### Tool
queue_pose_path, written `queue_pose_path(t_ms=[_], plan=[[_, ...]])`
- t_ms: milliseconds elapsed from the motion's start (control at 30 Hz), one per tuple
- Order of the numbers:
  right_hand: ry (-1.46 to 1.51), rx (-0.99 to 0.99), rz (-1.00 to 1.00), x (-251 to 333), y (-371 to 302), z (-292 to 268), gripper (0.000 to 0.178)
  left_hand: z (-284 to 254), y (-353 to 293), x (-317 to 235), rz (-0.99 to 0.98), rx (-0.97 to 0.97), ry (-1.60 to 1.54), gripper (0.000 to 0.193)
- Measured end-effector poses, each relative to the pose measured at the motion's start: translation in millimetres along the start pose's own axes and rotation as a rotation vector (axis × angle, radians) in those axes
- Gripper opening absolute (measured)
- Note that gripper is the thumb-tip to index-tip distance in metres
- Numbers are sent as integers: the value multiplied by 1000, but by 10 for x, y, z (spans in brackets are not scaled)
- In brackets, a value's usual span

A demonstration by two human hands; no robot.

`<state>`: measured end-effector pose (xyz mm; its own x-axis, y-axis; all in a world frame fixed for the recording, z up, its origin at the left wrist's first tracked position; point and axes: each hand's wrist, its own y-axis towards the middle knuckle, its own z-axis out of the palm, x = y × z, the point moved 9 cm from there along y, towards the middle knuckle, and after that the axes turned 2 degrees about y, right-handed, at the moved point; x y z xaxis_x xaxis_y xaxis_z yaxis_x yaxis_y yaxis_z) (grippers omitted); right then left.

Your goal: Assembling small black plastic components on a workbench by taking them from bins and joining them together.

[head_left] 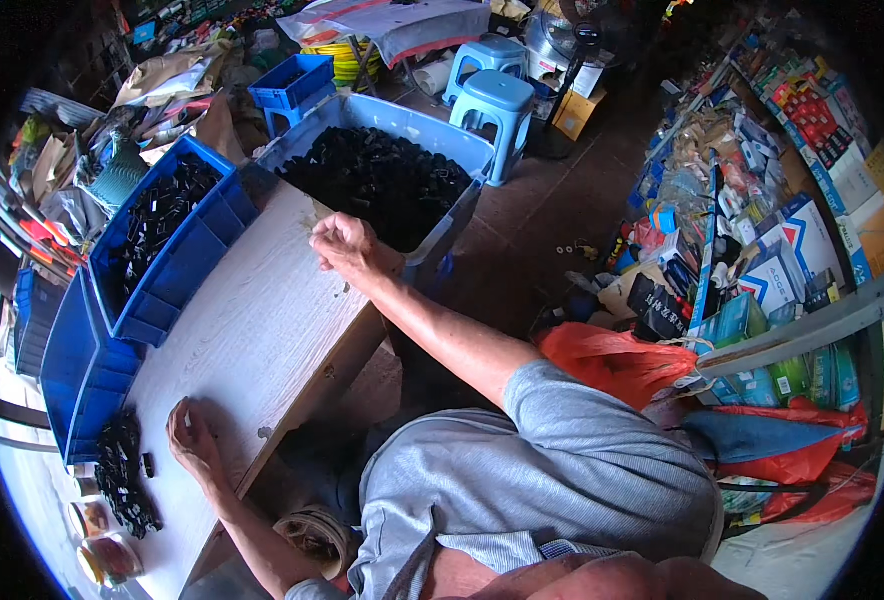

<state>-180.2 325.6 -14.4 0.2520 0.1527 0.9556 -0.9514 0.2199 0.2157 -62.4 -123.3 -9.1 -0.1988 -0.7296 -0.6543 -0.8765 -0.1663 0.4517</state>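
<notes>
My left hand (194, 442) rests low over the near part of the pale wood-grain table (252, 300), its fingers curled in; a dark patch shows between them, and I cannot make out whether it is a piece or shadow. Beside it on the table lies a heap of small black parts (125, 475). My right arm is stretched forward, and my right hand (344, 243) is closed above the table's far corner, close to a large blue-grey tub (427, 132) full of black parts (382, 175). Whatever its fingers may hold is hidden.
Along the table's left edge stand a blue crate (187, 250) of black parts and another blue bin (82, 350). Lidded jars (107, 558) sit at the near left corner. Past the tub are light-blue stools (497, 95) and a fan (582, 40). Crowded shelves (752, 220) line the right.
</notes>
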Motion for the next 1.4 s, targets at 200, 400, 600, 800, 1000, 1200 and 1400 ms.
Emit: queue_pose_path(t_ms=[200, 400, 600, 800, 1000, 1200, 1400], plan=[[-27, -1, -7, -20, 2, 82, 21, -46, -34, 202, -82, 3, -15, 18], [-120, -43, -12, 62, -24, -5, 20, -6, -28, -113, -113, 54, -85, 18], [-80, -21, -8, 71, -28, 88, 18, -55, -43, 40, -63, 21, -26, 19], [19, -21, -16, 79, -35, 65, 21, -101, -6, -243, 43, -15, 65, 19], [-47, -14, -12, 65, -50, 29, 22, -86, -19, -212, 27, -23, 41, 19], [-35, 1, -27, 28, -38, 23, 23, -94, -19, -197, 86, -48, 125, 19], [85, 24, 17, 42, -53, 55, 16, -99, -6, -196, -7, -7, 80, 20]])
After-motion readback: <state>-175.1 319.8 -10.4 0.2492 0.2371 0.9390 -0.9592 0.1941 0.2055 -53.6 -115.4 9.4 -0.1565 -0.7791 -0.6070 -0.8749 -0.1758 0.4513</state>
